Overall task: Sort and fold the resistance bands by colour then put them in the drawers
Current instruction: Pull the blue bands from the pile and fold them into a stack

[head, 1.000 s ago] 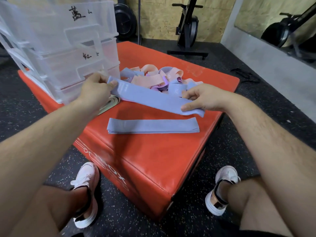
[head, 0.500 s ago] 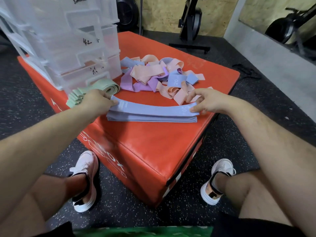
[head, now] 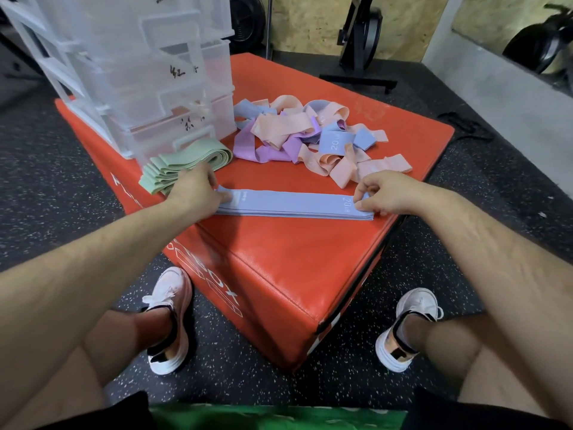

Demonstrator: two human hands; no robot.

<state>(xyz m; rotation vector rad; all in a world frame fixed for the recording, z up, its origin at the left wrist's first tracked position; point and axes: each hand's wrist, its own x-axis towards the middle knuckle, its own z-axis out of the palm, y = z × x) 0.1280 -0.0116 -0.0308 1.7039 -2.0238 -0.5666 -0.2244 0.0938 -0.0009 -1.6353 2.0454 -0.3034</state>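
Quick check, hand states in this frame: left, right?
Left hand: closed, holding one end of the blue band.
Right hand: closed, pinching the blue band's other end.

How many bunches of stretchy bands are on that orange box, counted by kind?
Folded stack of pale green fabric bands: 1
Flat stack of blue fabric bands: 1
Tangled heap of pink, purple and blue fabric bands: 1
Total: 3

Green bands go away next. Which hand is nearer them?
Left. The left hand lies right beside the green bands, on one end of the blue bands; the right hand pinches the other end.
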